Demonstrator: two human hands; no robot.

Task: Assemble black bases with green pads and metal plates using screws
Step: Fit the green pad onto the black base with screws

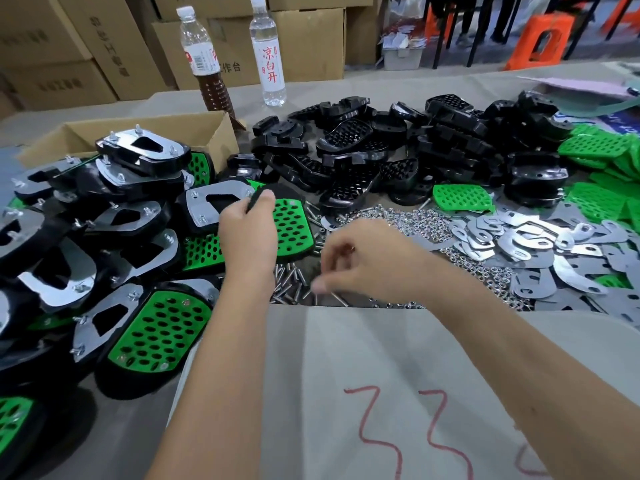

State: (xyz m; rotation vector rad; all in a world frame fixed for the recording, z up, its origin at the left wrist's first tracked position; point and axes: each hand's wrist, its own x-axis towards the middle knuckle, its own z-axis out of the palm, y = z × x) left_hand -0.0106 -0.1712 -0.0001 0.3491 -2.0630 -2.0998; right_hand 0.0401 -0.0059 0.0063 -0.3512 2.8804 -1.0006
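My left hand [247, 233] grips a black base with a green perforated pad [291, 230] on top, holding it at its far left edge above the table. My right hand [360, 261] hovers blurred over a pile of small screws [291, 285], with its fingers curled downward; whether it pinches a screw is unclear. Loose black bases [381, 147] lie heaped at the back middle. Green pads [462, 197] lie to the right, and more green pads are stacked at the far right. Metal plates [526, 244] are spread at the right beside a scatter of nuts [398, 216].
Finished assemblies [156, 327] with plates and green pads are piled at the left, some in an open cardboard box [207, 129]. Two bottles [268, 53] stand at the back before stacked cartons. A grey cloth with red marks [398, 393] covers the near table.
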